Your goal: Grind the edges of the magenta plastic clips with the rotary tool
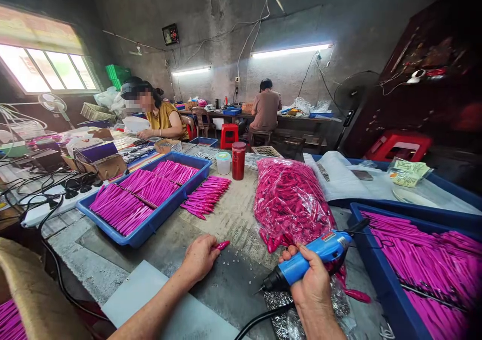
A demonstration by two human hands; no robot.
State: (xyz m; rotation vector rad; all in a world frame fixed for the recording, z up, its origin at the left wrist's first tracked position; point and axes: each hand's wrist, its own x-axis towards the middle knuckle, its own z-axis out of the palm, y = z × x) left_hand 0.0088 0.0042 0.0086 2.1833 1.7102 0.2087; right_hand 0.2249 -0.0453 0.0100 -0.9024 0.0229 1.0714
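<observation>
A slim pink piece (pixel 223 245) is pinched in the left hand (pixel 199 257), fingers closed on it, tip left sticking out to the right, low over the counter (pixel 241 199). A blue electric screwdriver (pixel 318 258) is gripped in the right hand (pixel 311 279), fingers wrapped round its body; its bit is pointed down and left, apart from the pink piece. Whether the counter is touched by the bit cannot be told.

Tiny metal rings (pixel 249 281) are scattered between the hands. Small metal parts (pixel 280 312) are heaped beneath the driver, partly covered by clear plastic. A clear bag (pixel 291 194), stuffed with darker pink pieces, is set just beyond the driver. Finished-looking rows aside, pink sticks are packed in a left blue tray (pixel 165 218) and a right blue tray (pixel 376 269); a pink bundle (pixel 206 197) is laid beside the left one. A red jar (pixel 238 161) and white tub (pixel 223 164) are placed behind. A seated co-worker (pixel 165 116) is seen across, far left.
</observation>
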